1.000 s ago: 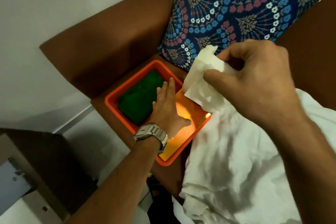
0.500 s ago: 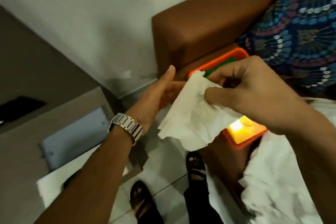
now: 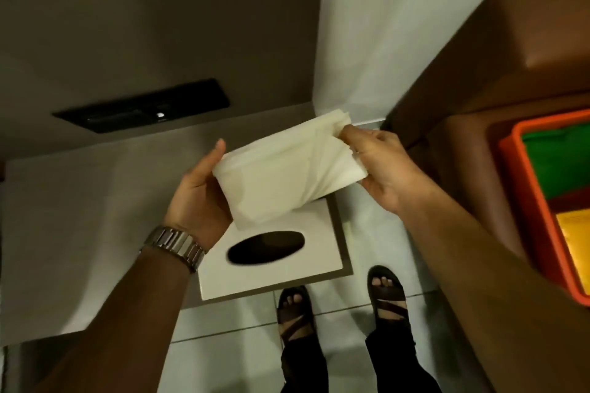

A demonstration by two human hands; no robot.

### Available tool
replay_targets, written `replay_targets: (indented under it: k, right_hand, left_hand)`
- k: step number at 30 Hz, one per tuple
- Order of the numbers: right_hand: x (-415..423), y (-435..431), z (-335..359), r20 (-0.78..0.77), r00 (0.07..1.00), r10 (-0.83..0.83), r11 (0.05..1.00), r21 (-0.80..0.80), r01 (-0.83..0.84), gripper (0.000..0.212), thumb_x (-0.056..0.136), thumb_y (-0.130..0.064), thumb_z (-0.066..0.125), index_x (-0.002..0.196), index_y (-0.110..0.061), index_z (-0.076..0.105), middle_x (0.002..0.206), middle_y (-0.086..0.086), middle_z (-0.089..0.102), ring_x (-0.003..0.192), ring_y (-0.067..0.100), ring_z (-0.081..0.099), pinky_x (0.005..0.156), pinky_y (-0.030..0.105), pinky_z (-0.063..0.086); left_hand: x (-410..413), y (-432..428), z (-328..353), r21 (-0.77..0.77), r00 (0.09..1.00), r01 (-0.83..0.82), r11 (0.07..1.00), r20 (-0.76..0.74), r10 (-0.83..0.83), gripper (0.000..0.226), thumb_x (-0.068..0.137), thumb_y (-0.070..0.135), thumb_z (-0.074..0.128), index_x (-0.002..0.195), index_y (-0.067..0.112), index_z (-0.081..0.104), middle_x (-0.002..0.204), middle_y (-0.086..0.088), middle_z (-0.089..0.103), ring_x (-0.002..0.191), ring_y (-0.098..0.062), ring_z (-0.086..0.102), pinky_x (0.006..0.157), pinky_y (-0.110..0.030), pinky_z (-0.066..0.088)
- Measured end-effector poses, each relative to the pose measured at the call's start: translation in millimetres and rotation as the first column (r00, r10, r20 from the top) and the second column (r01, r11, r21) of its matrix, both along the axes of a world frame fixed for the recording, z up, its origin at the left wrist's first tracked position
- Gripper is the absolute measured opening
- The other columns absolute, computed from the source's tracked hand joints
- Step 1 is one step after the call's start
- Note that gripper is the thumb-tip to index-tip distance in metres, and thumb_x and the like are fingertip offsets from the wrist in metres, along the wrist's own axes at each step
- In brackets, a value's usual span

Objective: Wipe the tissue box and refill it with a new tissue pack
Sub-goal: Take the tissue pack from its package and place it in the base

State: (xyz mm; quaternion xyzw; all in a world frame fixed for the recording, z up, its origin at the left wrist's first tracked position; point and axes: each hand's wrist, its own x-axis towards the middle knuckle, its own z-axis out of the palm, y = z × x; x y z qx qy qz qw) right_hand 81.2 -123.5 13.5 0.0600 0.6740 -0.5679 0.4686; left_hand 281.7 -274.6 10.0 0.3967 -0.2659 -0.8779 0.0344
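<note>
Both hands pinch a white folded paper tissue (image 3: 287, 169), left hand (image 3: 198, 198) at its near-left end, right hand (image 3: 380, 166) at its far-right end, directly above the flat white tissue box (image 3: 277, 268) with dark oval slot at the grey worktop's (image 3: 79, 233) front-right corner, left hand nearer.

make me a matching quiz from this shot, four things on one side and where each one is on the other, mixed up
Things:
1. white folded tissue sheet
2. white tissue box with a dark oval slot
3. silver metal wristwatch
4. orange plastic tray

Places:
A. on the left wrist
B. on the brown sofa at the right edge
C. held between the left hand and the right hand
D. on the grey countertop, below the hands

Pairs: 1-C, 2-D, 3-A, 4-B
</note>
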Motion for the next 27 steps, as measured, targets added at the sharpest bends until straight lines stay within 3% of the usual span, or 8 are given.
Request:
replay_targets:
  k: [4, 9, 12, 15, 17, 20, 24, 27]
  right_hand:
    - [26, -35, -41, 0.049, 0.998, 0.035, 0.998, 0.052, -0.037, 0.014, 0.085, -0.027, 0.070, 0.090, -0.014, 0.071, 0.086, 0.004, 0.078, 0.083, 0.021, 0.076, 0.072, 0.034, 0.062]
    - [40, -57, -80, -0.072, 0.987, 0.146, 0.973, 0.189, -0.130, 0.017, 0.087, -0.024, 0.066, 0.084, -0.007, 0.066, 0.085, 0.014, 0.062, 0.082, 0.031, 0.063, 0.074, 0.037, 0.053]
    - [43, -63, -96, -0.174, 0.951, 0.255, 0.936, 0.291, -0.198, 0.021, 0.087, -0.023, 0.066, 0.084, -0.002, 0.067, 0.080, 0.011, 0.061, 0.075, 0.023, 0.059, 0.066, 0.031, 0.049]
    - [46, -61, -106, -0.369, 0.838, 0.402, 0.863, 0.460, -0.211, 0.016, 0.086, -0.023, 0.069, 0.087, -0.008, 0.071, 0.072, 0.000, 0.066, 0.067, 0.012, 0.062, 0.056, 0.021, 0.049]
    - [47, -58, -112, -0.468, 0.761, 0.449, 0.840, 0.510, -0.182, 0.014, 0.086, -0.022, 0.072, 0.084, -0.008, 0.072, 0.074, 0.003, 0.067, 0.068, 0.013, 0.064, 0.062, 0.027, 0.056]
    - [46, -56, -118, -0.523, 0.709, 0.474, 0.826, 0.543, -0.152, 0.018, 0.087, -0.026, 0.073, 0.090, -0.008, 0.072, 0.085, 0.008, 0.071, 0.077, 0.021, 0.068, 0.074, 0.033, 0.059]
    - [43, -59, -116, -0.514, 0.698, 0.498, 0.817, 0.548, -0.180, 0.017, 0.086, -0.029, 0.074, 0.093, -0.013, 0.073, 0.089, 0.006, 0.069, 0.082, 0.020, 0.066, 0.073, 0.032, 0.056]
    - [40, -45, -104, -0.547, 0.745, 0.383, 0.877, 0.468, -0.107, 0.016, 0.087, -0.032, 0.070, 0.077, -0.020, 0.070, 0.072, -0.002, 0.067, 0.068, 0.010, 0.065, 0.062, 0.023, 0.051]
  left_hand:
    - [21, -25, -34, -0.330, 0.947, -0.030, 0.943, 0.294, 0.133, 0.041, 0.084, 0.013, 0.070, 0.125, 0.016, 0.064, 0.121, -0.006, 0.070, 0.110, -0.027, 0.067, 0.086, -0.055, 0.055]
    - [24, -45, -71, -0.503, 0.881, 0.077, 0.861, 0.438, 0.177, 0.040, 0.082, -0.009, 0.066, 0.119, 0.006, 0.065, 0.111, -0.011, 0.072, 0.100, -0.026, 0.070, 0.092, -0.048, 0.054]
    - [18, -48, -86, -0.594, 0.825, 0.165, 0.787, 0.521, 0.220, 0.032, 0.078, -0.008, 0.070, 0.105, 0.011, 0.069, 0.098, -0.004, 0.073, 0.091, -0.021, 0.070, 0.090, -0.044, 0.056]
    - [15, -45, -97, -0.661, 0.719, 0.365, 0.656, 0.647, 0.252, 0.027, 0.074, 0.006, 0.079, 0.099, 0.011, 0.072, 0.095, -0.006, 0.073, 0.090, -0.022, 0.069, 0.088, -0.037, 0.056]
    - [14, -43, -101, -0.666, 0.643, 0.480, 0.570, 0.710, 0.288, 0.030, 0.070, 0.016, 0.085, 0.096, 0.007, 0.073, 0.095, -0.010, 0.074, 0.090, -0.025, 0.069, 0.084, -0.033, 0.056]
    - [11, -40, -105, -0.652, 0.588, 0.499, 0.570, 0.738, 0.329, 0.032, 0.066, 0.020, 0.089, 0.084, 0.003, 0.070, 0.093, -0.014, 0.073, 0.087, -0.029, 0.070, 0.071, -0.027, 0.053]
    - [11, -37, -104, -0.653, 0.575, 0.510, 0.559, 0.743, 0.344, 0.033, 0.069, 0.024, 0.087, 0.091, 0.005, 0.073, 0.094, -0.012, 0.073, 0.085, -0.028, 0.069, 0.073, -0.029, 0.054]
    - [21, -32, -89, -0.725, 0.575, 0.539, 0.429, 0.689, 0.441, 0.029, 0.078, 0.039, 0.078, 0.074, 0.011, 0.069, 0.071, -0.003, 0.067, 0.065, -0.023, 0.062, 0.068, -0.027, 0.042]
